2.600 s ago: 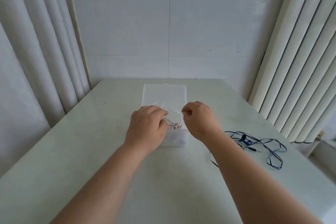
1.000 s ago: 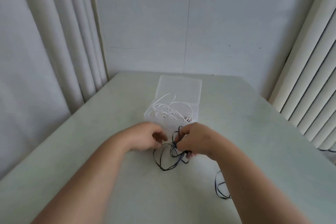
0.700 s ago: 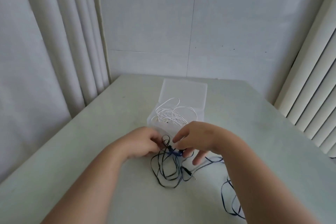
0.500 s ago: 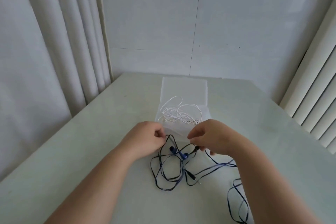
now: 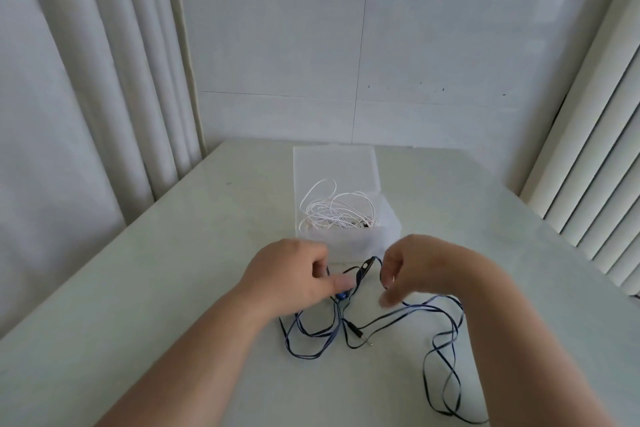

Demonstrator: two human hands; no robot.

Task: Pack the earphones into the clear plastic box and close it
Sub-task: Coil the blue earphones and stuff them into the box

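The clear plastic box (image 5: pixel 353 243) stands open on the table, its lid (image 5: pixel 334 166) folded back behind it. White earphones (image 5: pixel 336 211) lie coiled inside it. Blue earphones (image 5: pixel 446 350) sprawl in loose loops on the table in front of the box. My left hand (image 5: pixel 291 277) pinches the blue cable near the earbuds, just in front of the box. My right hand (image 5: pixel 419 267) holds another stretch of the same cable a little to the right, fingers curled and blurred.
The pale table (image 5: pixel 173 288) meets a white wall at the back. Curtains (image 5: pixel 86 97) hang along the left side and more curtains (image 5: pixel 588 166) along the right. The blue cable's jack plug (image 5: pixel 362 336) lies on the table between my forearms.
Both hands left the white earphones in the box, fetched the blue earphones from the right and brought them in front of the box. The hands now hold the cable slightly apart.
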